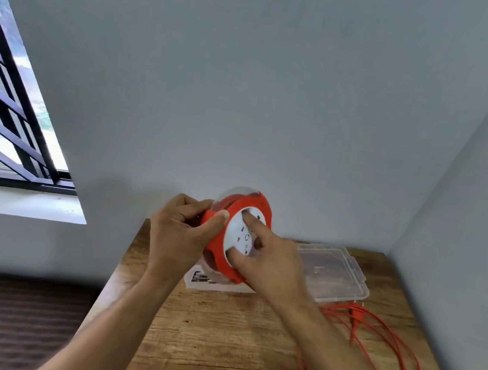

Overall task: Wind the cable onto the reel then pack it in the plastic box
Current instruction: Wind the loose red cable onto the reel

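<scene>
I hold a round red reel (234,212) with a white centre disc above the wooden table (213,338). My left hand (180,232) grips its red handle at the left rim. My right hand (269,261) rests on the white disc, its index finger stretched across it and the thumb at the disc's lower edge. Some red cable shows wound inside the reel's clear side. The loose red cable (372,334) lies in loops on the table to the right, partly hidden by my right forearm. A clear plastic box (337,271) sits behind my right hand.
A white printed sheet (206,280) lies on the table under the reel. Walls close the table in at the back and right. A barred window (2,117) is at the left, and dark floor (0,322) lies left of the table.
</scene>
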A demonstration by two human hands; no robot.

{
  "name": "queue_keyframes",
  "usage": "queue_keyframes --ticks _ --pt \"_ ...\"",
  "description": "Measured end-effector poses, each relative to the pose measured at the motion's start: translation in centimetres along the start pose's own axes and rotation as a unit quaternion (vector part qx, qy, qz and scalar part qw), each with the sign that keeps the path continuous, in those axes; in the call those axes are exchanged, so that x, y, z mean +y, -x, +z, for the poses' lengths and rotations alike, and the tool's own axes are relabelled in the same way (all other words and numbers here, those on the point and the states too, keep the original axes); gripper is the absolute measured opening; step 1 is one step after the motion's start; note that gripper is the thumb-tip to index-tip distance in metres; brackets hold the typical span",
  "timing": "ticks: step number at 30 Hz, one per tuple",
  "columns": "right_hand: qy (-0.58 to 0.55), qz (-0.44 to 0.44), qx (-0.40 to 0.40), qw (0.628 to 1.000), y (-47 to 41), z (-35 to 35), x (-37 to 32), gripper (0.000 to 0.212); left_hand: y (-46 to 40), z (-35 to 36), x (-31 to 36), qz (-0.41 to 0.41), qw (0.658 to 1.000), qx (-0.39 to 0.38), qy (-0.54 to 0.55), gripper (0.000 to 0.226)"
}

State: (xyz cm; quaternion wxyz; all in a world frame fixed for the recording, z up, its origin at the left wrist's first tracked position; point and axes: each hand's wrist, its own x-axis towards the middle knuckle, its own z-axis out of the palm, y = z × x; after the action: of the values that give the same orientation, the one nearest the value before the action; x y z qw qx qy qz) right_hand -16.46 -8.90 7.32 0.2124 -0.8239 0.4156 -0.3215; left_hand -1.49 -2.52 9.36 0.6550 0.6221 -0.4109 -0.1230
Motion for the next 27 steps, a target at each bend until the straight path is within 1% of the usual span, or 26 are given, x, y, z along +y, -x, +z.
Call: queue_keyframes --ticks 1,2,4,5,7,8,9,10,11,12,13,14,15,16,17,18,19,20,22,23,25,27 --pt "-0.105 0.07 0.006 0.992 0.3 0.5 -0.7 0.073 0.3 0.2 0.1 0.012 1.0 0.011 -0.002 0.013" --pt "-0.184 0.126 0.008 0.975 0.5 0.9 -1.5 0.071 0.6 0.2 0.1 0.024 0.999 0.018 -0.012 0.015" --pt "-0.291 0.214 -0.002 0.932 0.8 1.6 -2.6 0.065 1.2 0.2 -0.3 0.055 0.997 0.026 -0.038 0.035" --pt "-0.349 0.26 -0.011 0.9 0.8 1.8 -2.7 0.059 1.5 0.2 -0.6 0.094 0.993 0.028 -0.064 0.04" --pt "-0.454 0.35 -0.036 0.818 0.8 1.8 -2.9 0.043 2.4 0.2 -1.0 0.182 0.975 0.024 -0.126 0.042" --pt "-0.479 0.379 -0.055 0.79 0.8 1.4 -3.0 0.039 2.7 0.2 -1.2 0.202 0.969 0.019 -0.143 0.043" --pt "-0.492 0.385 -0.079 0.777 0.9 1.0 -3.1 0.037 2.8 0.1 -1.4 0.206 0.967 0.02 -0.148 0.043" --pt "-0.496 0.374 -0.101 0.777 1.1 0.3 -3.2 0.035 2.7 0.0 -1.5 0.193 0.971 0.026 -0.14 0.041" --pt "-0.49 0.35 -0.117 0.79 1.4 -0.2 -3.0 0.035 2.5 -0.1 -1.4 0.158 0.98 0.033 -0.119 0.036" --pt "-0.455 0.317 -0.125 0.823 1.8 -0.8 -2.7 0.034 2.2 -0.2 -1.3 0.104 0.99 0.041 -0.088 0.028" --pt "-0.37 0.266 -0.114 0.883 2.1 -1.2 -2.2 0.033 1.9 -0.2 -1.2 0.045 0.997 0.043 -0.052 0.017" --pt "-0.239 0.195 -0.083 0.947 2.5 -1.6 -1.2 0.033 1.6 -0.3 -1.1 -0.009 0.999 0.038 -0.017 0.012" --pt "-0.083 0.098 -0.036 0.991 2.8 -1.7 0.1 0.032 1.3 -0.5 -1.0 -0.047 0.998 0.031 0.012 0.015" --pt "0.052 -0.018 0.011 0.998 3.1 -1.9 1.4 0.032 0.9 -0.7 -1.1 -0.073 0.997 0.019 0.034 0.02" --pt "0.141 -0.138 0.036 0.98 3.4 -2.4 2.2 0.032 0.5 -0.9 -1.1 -0.087 0.995 -0.001 0.042 0.022" --pt "0.194 -0.237 0.025 0.952 3.5 -3.0 2.6 0.034 0.2 -1.1 -1.0 -0.095 0.994 -0.028 0.038 0.023" --pt "0.233 -0.311 -0.002 0.921 3.4 -3.4 2.9 0.038 0.0 -1.3 -1.0 -0.097 0.993 -0.059 0.024 0.022" --pt "0.257 -0.354 -0.031 0.899 3.3 -3.8 3.2 0.047 -0.1 -1.3 -0.9 -0.101 0.991 -0.089 0.009 0.021" --pt "0.28 -0.392 -0.082 0.872 2.9 -4.2 3.8 0.067 -0.3 -1.2 -0.7 -0.111 0.984 -0.135 -0.016 0.017" --pt "0.287 -0.417 -0.105 0.856 2.6 -4.2 4.0 0.072 -0.4 -1.1 -0.7 -0.115 0.981 -0.154 -0.021 0.015" --pt "0.291 -0.466 -0.151 0.822 1.9 -4.2 4.5 0.071 -0.6 -1.0 -0.5 -0.128 0.975 -0.181 -0.023 0.014" --pt "0.302 -0.492 -0.172 0.798 1.1 -4.5 4.7 0.069 -0.8 -1.0 -0.5 -0.145 0.97 -0.195 -0.025 0.015"
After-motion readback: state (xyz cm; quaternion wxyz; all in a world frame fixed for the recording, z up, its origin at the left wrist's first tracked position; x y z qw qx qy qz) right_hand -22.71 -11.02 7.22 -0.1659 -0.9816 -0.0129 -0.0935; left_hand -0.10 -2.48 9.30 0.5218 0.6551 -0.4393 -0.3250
